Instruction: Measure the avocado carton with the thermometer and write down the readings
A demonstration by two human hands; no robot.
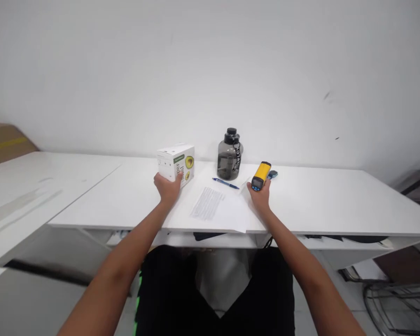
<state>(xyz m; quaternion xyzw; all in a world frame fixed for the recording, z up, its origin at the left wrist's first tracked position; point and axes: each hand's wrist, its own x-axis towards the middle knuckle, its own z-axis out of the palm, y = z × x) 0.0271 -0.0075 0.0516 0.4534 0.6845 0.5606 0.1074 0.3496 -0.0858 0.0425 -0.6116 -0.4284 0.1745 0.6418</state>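
Note:
My left hand (168, 187) is wrapped round the near end of a white carton (166, 164) printed with avocado pictures. The carton stands on the left part of the white table (108, 200). In my right hand (261, 198) is a yellow-and-black handheld device (261, 176); a small screen and blue buttons face me. A printed sheet of paper (231, 212) lies between my hands, near the table's front edge. Just beyond the sheet is a blue pen (226, 183). Part of a dark blue object (272, 174) shows behind the device, its kind unclear.
A grey see-through water jug (227, 161) with a black lid stands near the wall, behind the pen. At far left is a brown cardboard box (9, 142). Under the tabletop runs a shelf (231, 240) with dark items on it. A metal frame (402, 298) stands at lower right.

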